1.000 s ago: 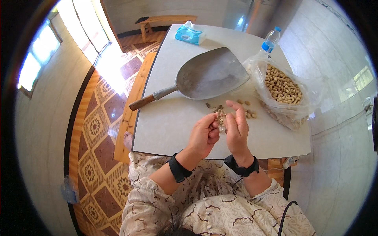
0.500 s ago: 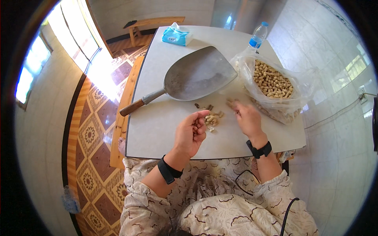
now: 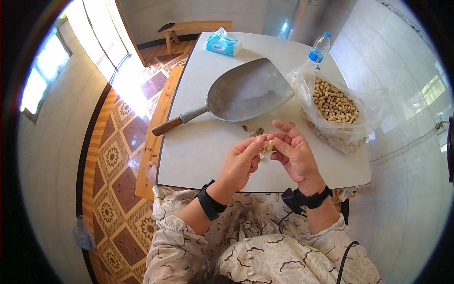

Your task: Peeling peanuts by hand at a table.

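My left hand [image 3: 241, 163] and my right hand [image 3: 299, 156] meet above the near half of the table. Between their thumbs and fingertips is a pale, partly opened peanut [image 3: 269, 146]. The curled fingers of my left hand hide its palm. On my right hand the upper fingers are raised while the thumb presses against the peanut. Just beyond my hands lie some dark shell bits [image 3: 255, 132], partly covered by my fingers. A clear plastic bag [image 3: 326, 130] full of unshelled peanuts [image 3: 335, 104] stands open to the right.
A large metal scoop [image 3: 250, 92] with a wooden handle lies across the pale table [image 3: 189, 161]. Behind it sit a blue tissue pack [image 3: 223, 43] and a water bottle [image 3: 319, 48]. A wooden bench [image 3: 146, 175] runs along the table's left side.
My right hand has come left from near the bag to meet my left hand at the peanut. The kernels seen in my left palm are now hidden. The whole view has shifted slightly.
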Motion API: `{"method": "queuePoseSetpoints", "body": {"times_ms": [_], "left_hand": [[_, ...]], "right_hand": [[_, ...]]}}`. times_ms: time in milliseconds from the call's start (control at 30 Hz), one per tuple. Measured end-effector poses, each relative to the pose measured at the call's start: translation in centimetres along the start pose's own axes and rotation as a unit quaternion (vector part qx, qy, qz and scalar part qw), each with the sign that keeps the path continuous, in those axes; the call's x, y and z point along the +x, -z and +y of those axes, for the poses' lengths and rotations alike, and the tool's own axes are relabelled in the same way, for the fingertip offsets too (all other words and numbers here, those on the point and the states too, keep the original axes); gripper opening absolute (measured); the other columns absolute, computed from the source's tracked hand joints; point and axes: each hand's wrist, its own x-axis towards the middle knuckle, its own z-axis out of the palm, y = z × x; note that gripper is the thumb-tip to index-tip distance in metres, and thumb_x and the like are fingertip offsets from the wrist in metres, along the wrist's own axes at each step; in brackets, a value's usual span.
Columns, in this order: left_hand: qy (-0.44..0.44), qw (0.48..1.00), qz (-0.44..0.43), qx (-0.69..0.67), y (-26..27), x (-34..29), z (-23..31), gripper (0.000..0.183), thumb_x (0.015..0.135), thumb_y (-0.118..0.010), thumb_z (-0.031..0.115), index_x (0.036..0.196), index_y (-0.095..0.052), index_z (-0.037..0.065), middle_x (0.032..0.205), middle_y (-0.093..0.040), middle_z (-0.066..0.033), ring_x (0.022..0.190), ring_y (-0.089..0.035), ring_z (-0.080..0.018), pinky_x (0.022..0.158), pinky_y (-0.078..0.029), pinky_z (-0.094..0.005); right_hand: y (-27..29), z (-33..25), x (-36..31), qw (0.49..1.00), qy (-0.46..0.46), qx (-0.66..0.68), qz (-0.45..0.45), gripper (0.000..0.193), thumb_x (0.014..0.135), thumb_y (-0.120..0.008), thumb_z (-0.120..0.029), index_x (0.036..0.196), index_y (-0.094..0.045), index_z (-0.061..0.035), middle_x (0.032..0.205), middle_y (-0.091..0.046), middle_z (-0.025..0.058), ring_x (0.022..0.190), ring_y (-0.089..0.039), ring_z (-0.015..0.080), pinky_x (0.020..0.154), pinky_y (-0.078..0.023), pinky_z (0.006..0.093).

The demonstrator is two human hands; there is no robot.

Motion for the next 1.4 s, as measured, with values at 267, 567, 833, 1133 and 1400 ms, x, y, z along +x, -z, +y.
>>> {"method": "queuePoseSetpoints", "body": {"times_ms": [267, 567, 833, 1133, 1400], "left_hand": [[-0.052, 0.984, 0.001, 0.168, -1.0, -0.5, 0.8, 0.031, 0.089, -0.057, 0.024, 0.112, -0.060, 0.003, 0.065, -0.045, 0.0080, 0.048, -0.030, -0.0002, 0.042, -0.023, -0.0162], [-0.069, 0.997, -0.026, 0.023, -0.2, -0.6, 0.0, 0.026, 0.090, -0.055, 0.020, 0.107, -0.061, 0.001, 0.068, -0.055, 0.0014, 0.051, -0.036, -0.0006, 0.045, -0.028, -0.0158], [-0.074, 0.994, 0.028, -0.069, -0.8, -0.6, -0.6, 0.021, 0.090, -0.054, 0.019, 0.099, -0.063, 0.003, 0.072, -0.056, 0.0022, 0.056, -0.046, -0.0028, 0.045, -0.035, -0.0171], [-0.059, 0.993, 0.050, -0.091, -1.0, -0.5, -0.9, 0.024, 0.093, -0.049, 0.023, 0.106, -0.060, 0.005, 0.076, -0.055, 0.0041, 0.054, -0.041, -0.0010, 0.045, -0.031, -0.0155], [-0.013, 0.996, 0.017, -0.087, -1.2, -0.6, -0.2, 0.022, 0.092, -0.046, 0.020, 0.095, -0.061, 0.004, 0.069, -0.051, 0.0040, 0.052, -0.039, -0.0024, 0.045, -0.030, -0.0168]], "right_hand": [[-0.8, 1.0, 0.2, 0.999, 0.002, 0.036, 0.025, 0.057, 0.081, -0.067, -0.013, 0.125, -0.035, 0.0021, 0.106, -0.045, 0.0089, 0.081, -0.054, 0.0124, 0.067, -0.049, 0.0242], [-1.4, 2.4, -0.5, 0.994, 0.037, -0.098, -0.015, 0.043, 0.090, -0.055, -0.019, 0.124, -0.038, 0.0002, 0.088, -0.055, 0.0041, 0.068, -0.052, 0.0099, 0.062, -0.046, 0.0228], [-3.7, 3.9, -0.2, 0.841, 0.320, -0.429, 0.083, 0.028, 0.093, -0.040, -0.010, 0.119, -0.046, -0.0011, 0.087, -0.061, 0.0153, 0.073, -0.061, 0.0238, 0.066, -0.049, 0.0309], [-4.1, 3.9, 0.9, 0.885, 0.272, -0.351, 0.137, 0.029, 0.093, -0.036, -0.011, 0.118, -0.045, 0.0027, 0.082, -0.062, 0.0152, 0.070, -0.060, 0.0241, 0.063, -0.048, 0.0326], [-3.6, 2.7, -0.4, 0.845, 0.302, -0.429, 0.098, 0.029, 0.091, -0.039, -0.009, 0.117, -0.043, 0.0021, 0.074, -0.062, 0.0113, 0.060, -0.060, 0.0219, 0.057, -0.047, 0.0310]]}}
